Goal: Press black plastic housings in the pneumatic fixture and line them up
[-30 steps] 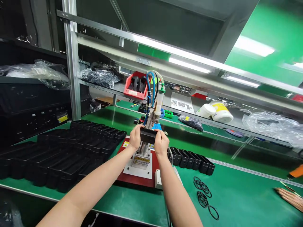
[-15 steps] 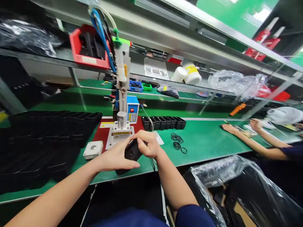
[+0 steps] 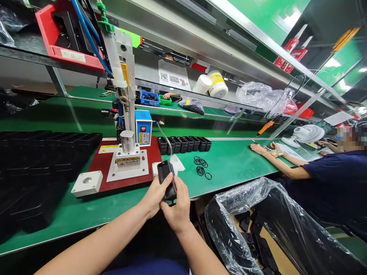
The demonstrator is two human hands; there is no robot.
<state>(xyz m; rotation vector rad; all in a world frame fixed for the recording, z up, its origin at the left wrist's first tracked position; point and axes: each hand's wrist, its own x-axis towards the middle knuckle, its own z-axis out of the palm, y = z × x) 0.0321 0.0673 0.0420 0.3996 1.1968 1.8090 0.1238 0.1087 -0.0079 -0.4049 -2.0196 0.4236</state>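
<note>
A black plastic case (image 3: 166, 176) is held upright between my two hands, above the bench's front edge. My left hand (image 3: 155, 196) wraps its left side, with the thumb across its front. On the right, my right hand (image 3: 178, 202) grips the lower edge, fingers along that side. The hands hide its lower end. Behind it stands a press machine (image 3: 127, 147) on a dark red base (image 3: 96, 162). Black rubber rings (image 3: 202, 166) lie on the green bench to the right of my hands.
Black cases (image 3: 183, 144) line up behind the rings; many more black housings (image 3: 43, 164) cover the left side. A plastic-lined box (image 3: 243, 206) of black parts stands at the front right. A co-worker (image 3: 329, 179) sits on the right near a white fan (image 3: 308, 133).
My hands have turned the black case from a slanted hold to upright and shifted slightly right in relation to the press. The view has swung to the right.
</note>
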